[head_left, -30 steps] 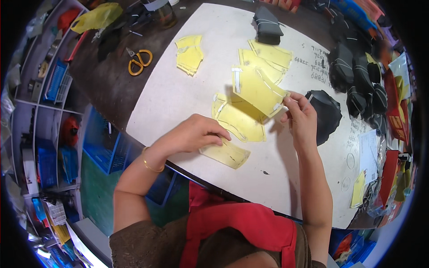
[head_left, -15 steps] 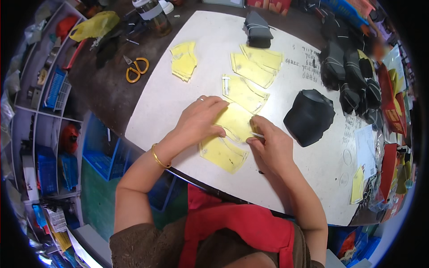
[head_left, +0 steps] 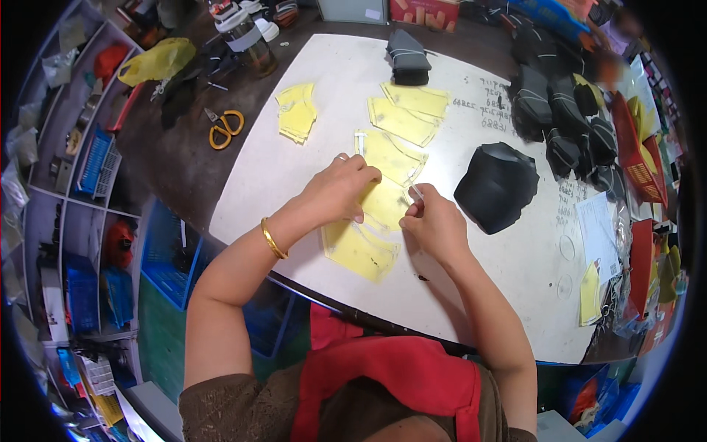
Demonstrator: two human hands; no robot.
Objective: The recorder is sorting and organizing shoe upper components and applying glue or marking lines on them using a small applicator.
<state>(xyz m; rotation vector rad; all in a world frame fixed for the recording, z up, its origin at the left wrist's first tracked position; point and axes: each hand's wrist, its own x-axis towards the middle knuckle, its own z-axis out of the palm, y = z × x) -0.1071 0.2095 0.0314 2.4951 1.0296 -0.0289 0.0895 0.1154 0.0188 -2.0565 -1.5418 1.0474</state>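
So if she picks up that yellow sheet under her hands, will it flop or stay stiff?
Probably floppy: the yellow sheet looks thin and lies flat under her left hand. It seems light, since similar cut pieces sit in a loose stack. A push would likely slide it across the smooth white table.

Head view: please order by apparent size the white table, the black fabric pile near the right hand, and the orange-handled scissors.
1. White table, by far the largest.
2. Black fabric pile.
3. Orange-handled scissors, smallest, though they lie farther out toward the fisheye rim, which may shrink them a little.
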